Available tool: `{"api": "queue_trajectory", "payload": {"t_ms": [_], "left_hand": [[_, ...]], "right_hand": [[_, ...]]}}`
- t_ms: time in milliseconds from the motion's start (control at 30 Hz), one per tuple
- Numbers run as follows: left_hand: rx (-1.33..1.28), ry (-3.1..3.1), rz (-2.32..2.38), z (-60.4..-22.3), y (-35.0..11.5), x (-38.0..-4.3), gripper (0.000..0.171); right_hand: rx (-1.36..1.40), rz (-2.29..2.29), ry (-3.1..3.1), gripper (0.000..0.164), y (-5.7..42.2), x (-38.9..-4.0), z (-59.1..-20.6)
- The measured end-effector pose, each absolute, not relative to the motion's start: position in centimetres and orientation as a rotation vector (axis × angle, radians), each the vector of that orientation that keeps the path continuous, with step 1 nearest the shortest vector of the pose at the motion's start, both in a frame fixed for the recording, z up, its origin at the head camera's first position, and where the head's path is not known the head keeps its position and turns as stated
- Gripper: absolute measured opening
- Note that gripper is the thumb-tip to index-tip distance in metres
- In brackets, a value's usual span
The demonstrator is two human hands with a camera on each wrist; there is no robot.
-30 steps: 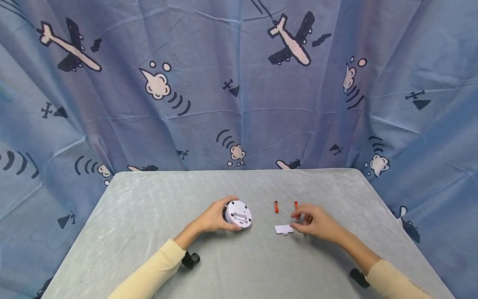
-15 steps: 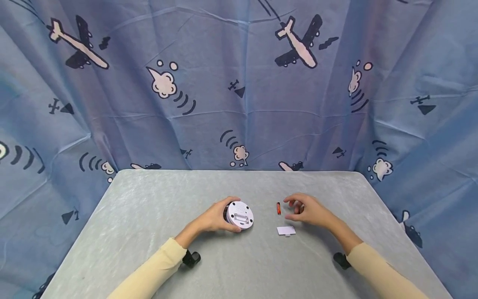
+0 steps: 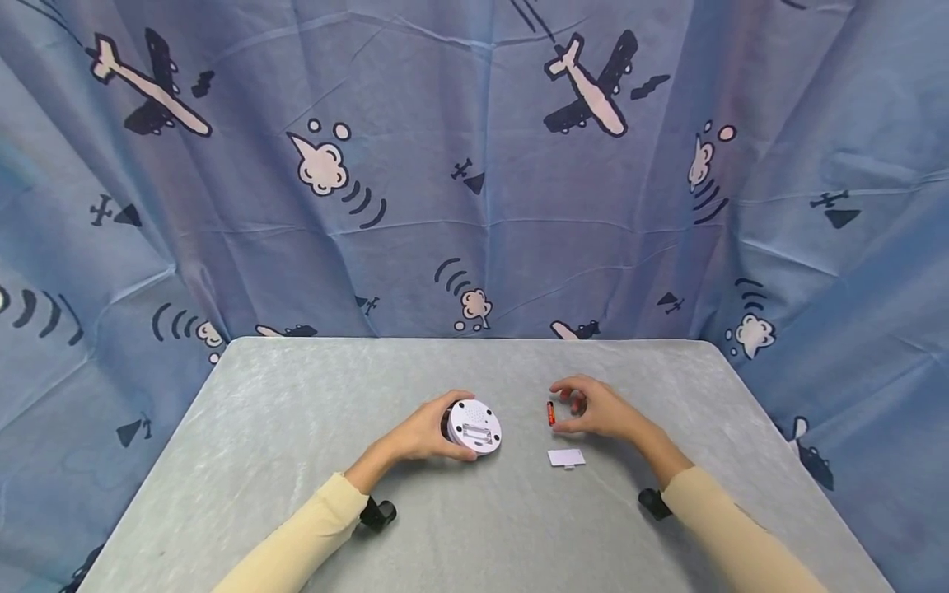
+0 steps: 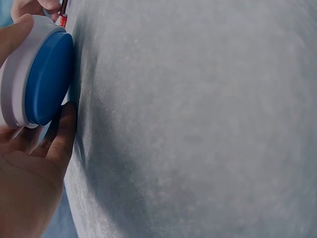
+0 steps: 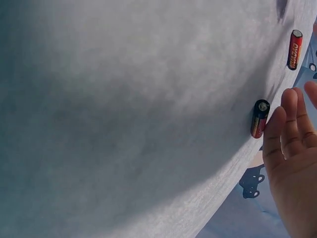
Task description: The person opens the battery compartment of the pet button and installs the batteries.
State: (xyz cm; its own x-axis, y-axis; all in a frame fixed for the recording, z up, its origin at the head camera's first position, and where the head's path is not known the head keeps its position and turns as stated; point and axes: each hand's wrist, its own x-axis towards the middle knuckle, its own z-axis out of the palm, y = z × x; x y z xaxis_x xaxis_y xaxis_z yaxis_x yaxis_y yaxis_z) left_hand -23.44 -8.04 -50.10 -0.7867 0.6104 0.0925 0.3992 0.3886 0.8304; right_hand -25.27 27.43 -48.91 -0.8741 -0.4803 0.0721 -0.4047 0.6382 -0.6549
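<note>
One word, just legible

Pale capitals — seemingly HUADAO — run along the red battery [image 5: 295,49] farther from the right hand [image 5: 296,163], beyond its fingers. A second battery [image 5: 259,119], just beside those fingers, bears marks too small to read.

Two hands [image 3: 427,432] [image 3: 604,410], one round device [image 3: 477,413], two batteries [image 5: 295,49] [image 5: 259,124], one white tabbed panel [image 3: 566,457], one table [image 3: 460,527], one curtain [image 3: 415,156]

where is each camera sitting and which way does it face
Head: head-worn, facing forward and down at table and curtain; left hand, right hand, sleeves show.
Left wrist: worn there, facing table and round device; both hands show partly.
Right wrist: worn there, facing table and batteries; right hand shows.
Head and left wrist share the device.
</note>
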Motion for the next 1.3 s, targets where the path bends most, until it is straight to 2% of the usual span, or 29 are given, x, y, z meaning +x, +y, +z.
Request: {"api": "queue_trajectory", "payload": {"t_ms": [167,433,833,1300], "left_hand": [[0.894,2.415,1.355,-50.3,-8.2,-23.3,0.093],[0.885,2.399,1.374,-50.4,-8.2,-23.2,0.092],[0.912,2.402,1.352,-50.2,-8.0,-23.0,0.094],[1.037,2.350,1.270,-49.8,-8.7,-23.1,0.095]], "right_hand": [[-0.791,-0.978,2.763,0.060,26.8,-25.7,-49.2],[-0.780,-0.905,2.777,0.038,26.0,-26.1,-49.6],[-0.725,-1.178,2.689,0.048,25.9,-24.4,-48.1],[-0.815,-1.300,2.619,0.046,24.1,-23.2,-47.8]]}}
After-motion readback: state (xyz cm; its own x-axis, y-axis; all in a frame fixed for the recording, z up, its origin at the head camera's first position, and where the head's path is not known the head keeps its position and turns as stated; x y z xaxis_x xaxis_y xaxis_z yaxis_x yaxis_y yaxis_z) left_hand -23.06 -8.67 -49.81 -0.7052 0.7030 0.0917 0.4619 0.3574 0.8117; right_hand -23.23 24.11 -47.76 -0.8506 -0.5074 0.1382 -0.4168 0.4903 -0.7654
